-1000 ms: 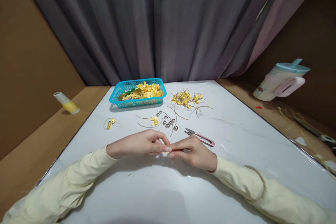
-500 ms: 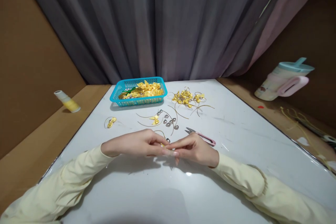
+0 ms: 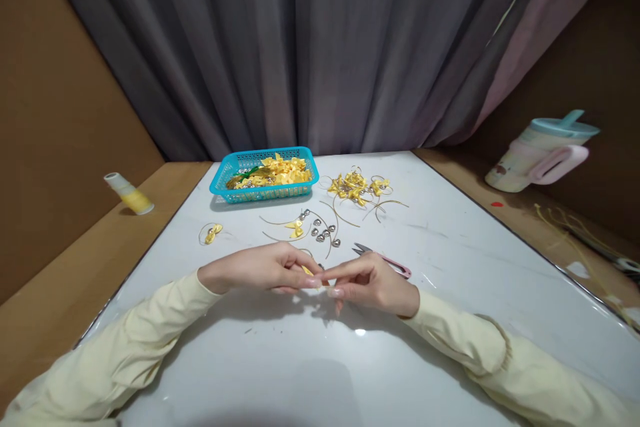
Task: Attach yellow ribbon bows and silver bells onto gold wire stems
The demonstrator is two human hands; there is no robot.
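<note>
- Head view, hands: the left hand and the right hand meet fingertip to fingertip low over the desk, at the 6 o'clock side of the work area.
- Left hand: thumb and forefinger pinched closed on a yellow ribbon piece; other fingers curled.
- Right hand: thumb and forefinger pinched on the same piece from the 3 o'clock side; its exact contact is too small to resolve.
- Handling, judged: the piece looks very light, soft and probably slippery, and would crush easily. Grip at its centre with the fingertips only.
- Surroundings: thread snips just beside the right hand at 1 o'clock; loose bows and beads at 12 o'clock; blue basket at 11 o'clock; thread spool at 10 o'clock, off the desk.
</note>
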